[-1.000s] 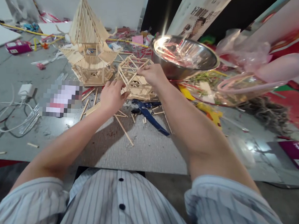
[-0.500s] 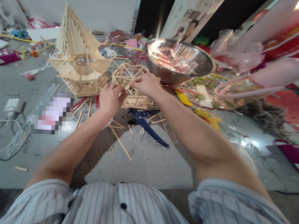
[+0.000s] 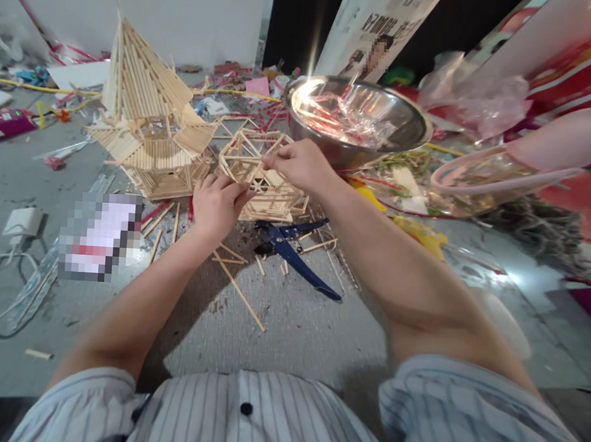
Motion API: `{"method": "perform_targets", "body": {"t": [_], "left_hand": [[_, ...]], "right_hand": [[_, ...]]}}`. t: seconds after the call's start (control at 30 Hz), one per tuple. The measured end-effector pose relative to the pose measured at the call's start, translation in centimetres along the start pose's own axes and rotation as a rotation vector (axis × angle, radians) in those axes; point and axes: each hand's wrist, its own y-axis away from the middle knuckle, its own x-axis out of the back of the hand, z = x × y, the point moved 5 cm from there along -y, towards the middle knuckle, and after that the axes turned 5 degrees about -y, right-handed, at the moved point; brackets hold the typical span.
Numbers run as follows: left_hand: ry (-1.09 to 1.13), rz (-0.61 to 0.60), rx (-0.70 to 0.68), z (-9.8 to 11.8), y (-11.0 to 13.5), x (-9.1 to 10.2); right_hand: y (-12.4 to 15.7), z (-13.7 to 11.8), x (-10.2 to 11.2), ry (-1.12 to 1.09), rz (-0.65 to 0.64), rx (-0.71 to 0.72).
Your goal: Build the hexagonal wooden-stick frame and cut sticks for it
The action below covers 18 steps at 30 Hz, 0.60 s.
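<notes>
Stick frame (image 3: 271, 198), upright, base dwn, long axis unclr

On my feed I have both bare forearms (image 3: 143, 302) angled inward across the near edge of the desk (image 3: 292, 344), striped sleeves (image 3: 84, 405) gathered by the elbows, left hand (image 3: 217, 206) back-up with fingers curled, right hand (image 3: 301, 165) farther from that edge, thumb and fingertips pinched.
</notes>
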Motion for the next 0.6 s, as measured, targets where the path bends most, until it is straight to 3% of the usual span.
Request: {"method": "perform_targets", "body": {"t": [0.2, 0.6], "left_hand": [[-0.003, -0.012, -0.021, 0.2, -0.1, 0.4], [-0.010, -0.061, -0.012, 0.2, -0.2, 0.5]], "right_hand": [[0.8, 1.9, 2.2, -0.129, 0.114, -0.047], [2.9, 2.9, 1.5, -0.059, 0.059, -0.074]]}}
